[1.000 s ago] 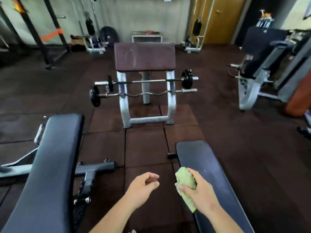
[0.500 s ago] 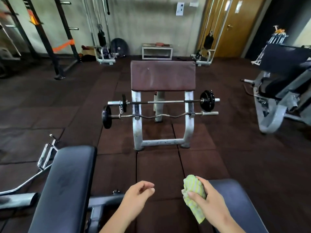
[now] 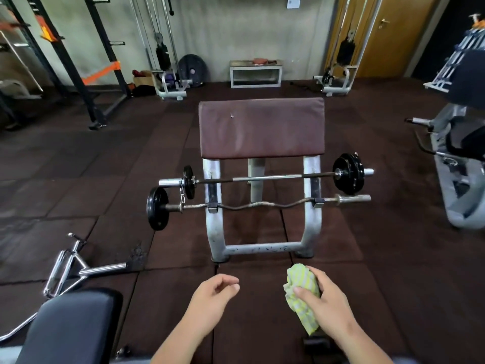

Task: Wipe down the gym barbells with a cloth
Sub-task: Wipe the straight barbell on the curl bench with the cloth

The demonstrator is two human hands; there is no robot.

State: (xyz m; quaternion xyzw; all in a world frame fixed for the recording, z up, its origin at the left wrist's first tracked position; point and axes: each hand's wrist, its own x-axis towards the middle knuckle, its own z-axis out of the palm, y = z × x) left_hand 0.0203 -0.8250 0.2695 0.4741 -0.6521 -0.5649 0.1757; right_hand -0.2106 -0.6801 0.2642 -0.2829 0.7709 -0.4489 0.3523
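Fingers (image 3: 305,291) of right hand (image 3: 325,306) grip cloth (image 3: 301,292).

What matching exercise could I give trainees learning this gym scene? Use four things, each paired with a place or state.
Things:
1. cloth
2. straight barbell
3. curl bar
4. left hand

Places or states:
A. lower rest on the rack
B. empty, loosely curled
C. bunched in the right hand
D. upper rest, just below the pad

Pairs: 1-C, 2-D, 3-A, 4-B
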